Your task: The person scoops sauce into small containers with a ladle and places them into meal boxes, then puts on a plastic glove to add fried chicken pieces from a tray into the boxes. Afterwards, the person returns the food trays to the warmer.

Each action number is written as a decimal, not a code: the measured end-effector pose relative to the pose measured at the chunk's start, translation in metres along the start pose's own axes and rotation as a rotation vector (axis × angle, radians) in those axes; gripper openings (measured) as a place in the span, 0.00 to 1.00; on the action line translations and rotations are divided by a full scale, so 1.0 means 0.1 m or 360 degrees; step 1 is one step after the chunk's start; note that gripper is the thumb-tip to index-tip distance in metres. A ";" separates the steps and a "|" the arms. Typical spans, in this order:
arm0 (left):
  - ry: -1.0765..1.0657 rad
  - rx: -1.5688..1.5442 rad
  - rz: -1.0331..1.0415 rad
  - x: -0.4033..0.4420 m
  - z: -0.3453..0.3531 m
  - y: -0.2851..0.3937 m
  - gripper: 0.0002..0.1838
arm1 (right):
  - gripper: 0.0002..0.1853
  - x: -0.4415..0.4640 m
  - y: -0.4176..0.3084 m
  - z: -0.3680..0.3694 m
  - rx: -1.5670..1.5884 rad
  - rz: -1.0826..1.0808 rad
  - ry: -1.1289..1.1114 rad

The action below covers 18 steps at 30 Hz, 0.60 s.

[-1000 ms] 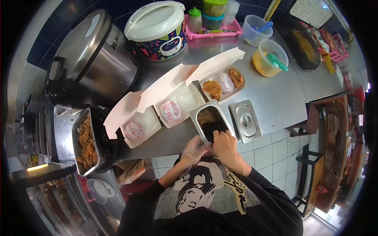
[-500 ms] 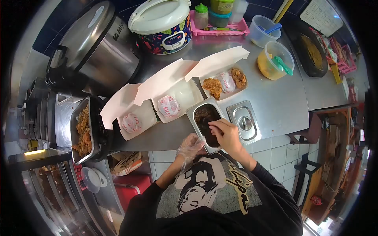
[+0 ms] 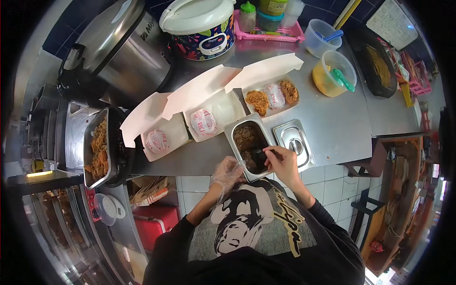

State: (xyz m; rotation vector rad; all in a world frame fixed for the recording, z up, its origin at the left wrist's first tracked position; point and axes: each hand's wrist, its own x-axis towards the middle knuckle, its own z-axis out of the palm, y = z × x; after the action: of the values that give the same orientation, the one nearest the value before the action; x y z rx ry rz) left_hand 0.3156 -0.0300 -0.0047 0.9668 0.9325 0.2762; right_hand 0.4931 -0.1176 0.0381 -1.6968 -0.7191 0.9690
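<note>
At the counter's front edge sits a steel food pan (image 3: 229,129) with chunky brown sauce (image 3: 244,135) inside. My left hand (image 3: 226,173), in a clear plastic glove, is curled with its fingertips against the pan's left rim near the front. My bare right hand (image 3: 284,164) pinches a dark spoon-like utensil (image 3: 259,156) over the pan's right side; its lower end is in the sauce. Beside the pan lies its steel lid (image 3: 295,145). Beyond it, an open box (image 3: 249,89) holds fried chicken (image 3: 257,101) and a wrapped rice portion (image 3: 275,96).
Two more open boxes (image 3: 228,109) (image 3: 173,145) each hold wrapped rice. A tray of fried chicken (image 3: 99,161) stands at left, below a large steel cooker (image 3: 123,52). Tubs (image 3: 332,76) and a pink basket (image 3: 270,37) stand behind.
My right hand has shifted right, from over the pan's middle to its right side, showing more sauce and the dark utensil. My left hand stays by the rim. The view has shifted slightly.
</note>
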 end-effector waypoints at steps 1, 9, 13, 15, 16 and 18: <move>0.0034 0.0083 0.0001 -0.02 -0.01 0.02 0.09 | 0.08 -0.02 -0.02 -0.01 0.0088 0.0071 0.0049; 0.0486 0.1528 0.1111 -0.20 -0.09 0.44 0.09 | 0.08 -0.16 0.10 0.00 0.0157 -0.0189 0.0125; 0.0411 0.1776 0.1301 -0.15 -0.04 0.62 0.10 | 0.08 -0.19 0.06 0.02 0.0024 -0.0401 0.0087; 0.0427 0.1843 0.1393 -0.11 -0.01 0.65 0.09 | 0.08 -0.20 0.04 0.01 -0.0054 -0.0477 0.0068; 0.0448 0.1867 0.1443 -0.09 0.00 0.66 0.08 | 0.08 -0.19 0.05 0.01 -0.0093 -0.0513 0.0059; 0.0489 0.1920 0.1491 -0.09 -0.01 0.67 0.06 | 0.08 -0.19 0.05 0.02 -0.0109 -0.0544 0.0063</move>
State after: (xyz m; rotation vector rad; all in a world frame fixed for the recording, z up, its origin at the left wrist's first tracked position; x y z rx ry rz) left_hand 0.3225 0.0035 0.0538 2.5314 0.8255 0.6881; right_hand 0.4816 -0.1342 0.0378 -1.5800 -0.9873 0.6766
